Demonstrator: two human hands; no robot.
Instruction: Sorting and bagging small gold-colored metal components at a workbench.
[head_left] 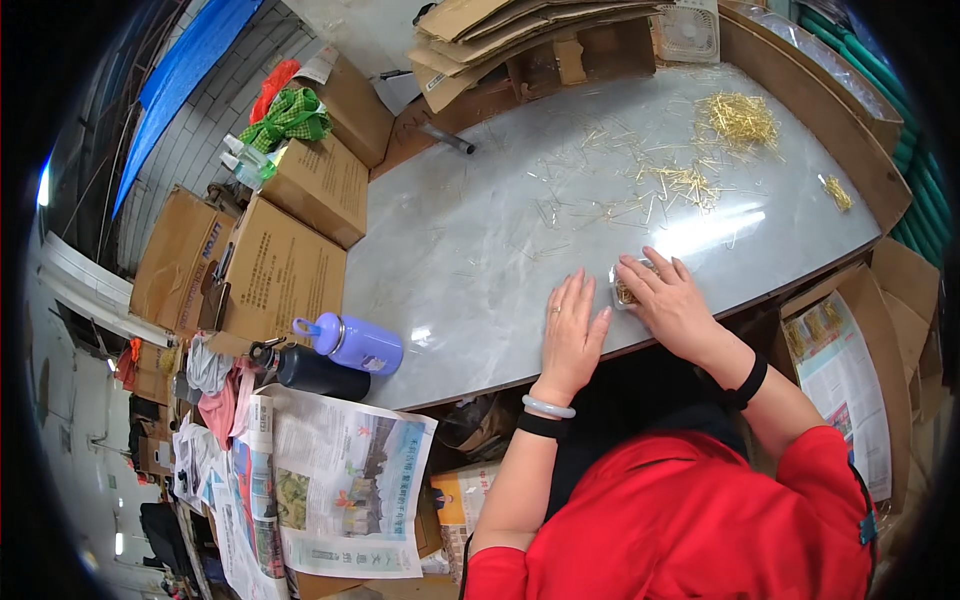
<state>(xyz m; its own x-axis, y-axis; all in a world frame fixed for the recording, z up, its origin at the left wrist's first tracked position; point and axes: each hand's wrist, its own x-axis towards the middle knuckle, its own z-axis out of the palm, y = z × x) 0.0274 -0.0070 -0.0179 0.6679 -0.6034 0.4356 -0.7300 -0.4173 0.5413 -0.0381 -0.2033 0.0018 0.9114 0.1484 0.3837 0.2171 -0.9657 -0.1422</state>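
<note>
My left hand (574, 335) lies flat on the grey tabletop (480, 290) near its front edge, fingers stretched out and holding nothing. To its right, my right hand (670, 303) rests over a small clear box (623, 293) with gold-coloured pieces in it. The fingers of that hand are extended across the box, covering most of it. Thin gold-coloured pins or wires lie farther back: a large heap (738, 121), a looser pile (684, 186) and many strays around them. A small bunch of the gold pieces (836, 194) sits apart near the right edge.
A purple bottle (362, 344) and a black bottle (322, 372) stand at the table's left corner, beside cardboard boxes (285, 270). Flattened cardboard (540, 28) and a metal tube (447, 137) are at the back. Newspaper (350, 480) lies lower left; an open carton (850, 390) stands right.
</note>
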